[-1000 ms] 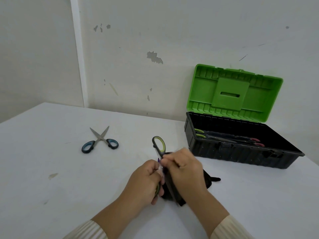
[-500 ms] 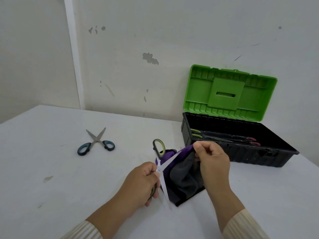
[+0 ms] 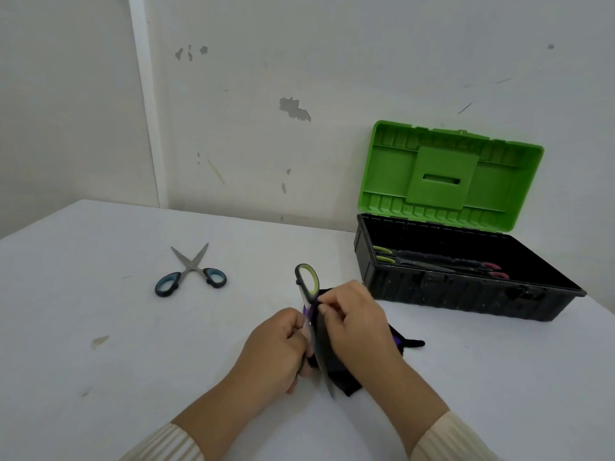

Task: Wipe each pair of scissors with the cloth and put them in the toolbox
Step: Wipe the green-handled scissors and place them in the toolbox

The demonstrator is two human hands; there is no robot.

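My left hand (image 3: 278, 347) grips the lower handle of a pair of green-and-black scissors (image 3: 307, 284), whose other handle loop sticks up and whose blade points down toward me. My right hand (image 3: 357, 324) pinches a dark purple-and-black cloth (image 3: 404, 342) against the blade near the pivot. Another pair of scissors (image 3: 191, 271) with blue-black handles lies open on the white table (image 3: 100, 327) to the left. The black toolbox (image 3: 466, 291) stands open at the right, its green lid (image 3: 449, 174) leaning on the wall. Two pairs of scissors (image 3: 442, 262) lie inside it.
The toolbox sits against the wall at the table's back right. A small stain (image 3: 99, 341) marks the table at the left. The table's left edge runs along a wall corner.
My right hand had drawn the cloth up and right along the blade half a second ago; it has now come back down to the blade near the pivot.
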